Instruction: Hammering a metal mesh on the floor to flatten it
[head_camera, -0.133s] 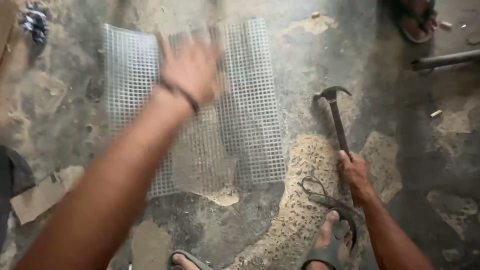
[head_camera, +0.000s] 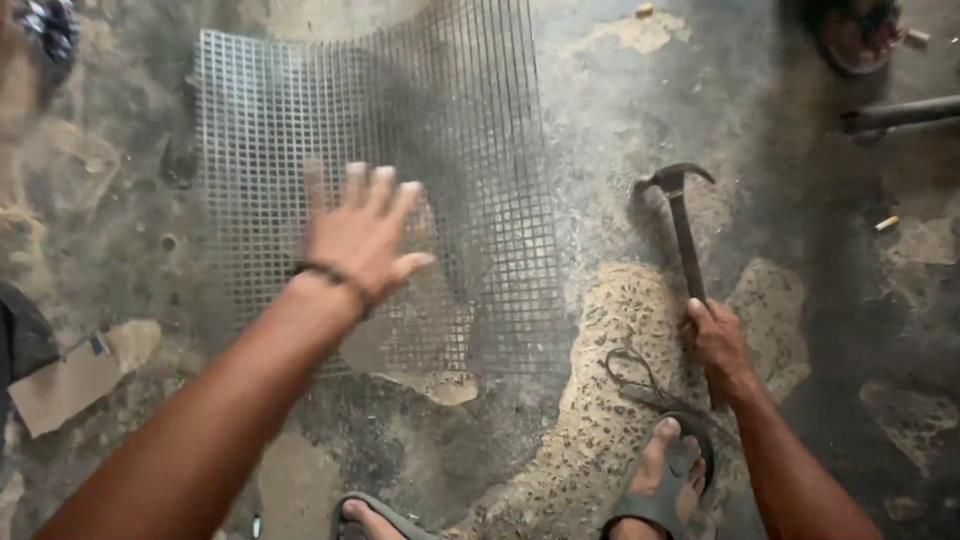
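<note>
A sheet of square wire mesh (head_camera: 470, 130) lies on the rough concrete floor, slightly bowed. My left hand (head_camera: 362, 232) hovers over its lower middle with fingers spread, a dark band on the wrist, holding nothing. My right hand (head_camera: 716, 338) is closed around the handle of a claw hammer (head_camera: 682, 225), whose head rests on the floor to the right of the mesh.
My two sandalled feet (head_camera: 665, 470) show at the bottom edge, with a loop of thin wire (head_camera: 640, 380) beside the right one. A cardboard scrap (head_camera: 70, 385) lies at left. A pipe (head_camera: 900, 112) and another person's sandal (head_camera: 850, 35) are at top right.
My left hand has drawn back toward me over the mesh, from its upper part to its lower middle. The right hand and hammer have stayed in place.
</note>
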